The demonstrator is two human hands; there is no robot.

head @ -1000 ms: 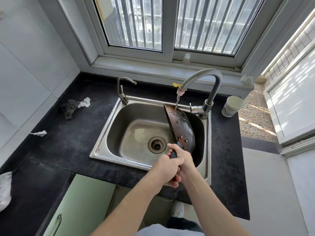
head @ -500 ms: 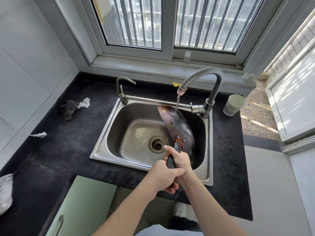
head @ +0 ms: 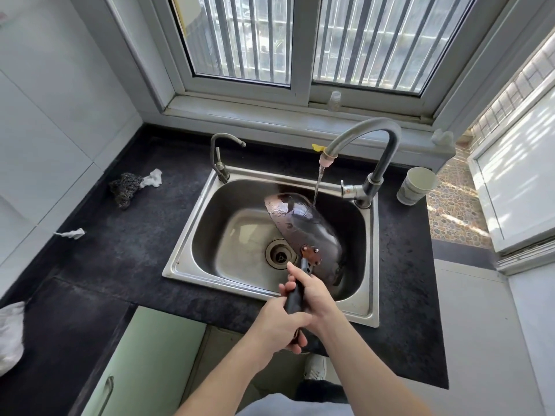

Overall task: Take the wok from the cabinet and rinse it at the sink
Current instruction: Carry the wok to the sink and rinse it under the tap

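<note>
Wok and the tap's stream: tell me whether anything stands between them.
Nothing visible does. The left hand and right hand grip the handle of the wok, which is tilted over the sink. The stream from the gooseneck faucet falls unblocked onto its upper edge.

Wet glossy wok [head: 303, 223] — brushed steel sink [head: 192, 259]

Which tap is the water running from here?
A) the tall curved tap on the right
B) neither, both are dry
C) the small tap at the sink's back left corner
A: a thin stream falls from the spout of the tall curved tap onto the tilted wok.
</note>
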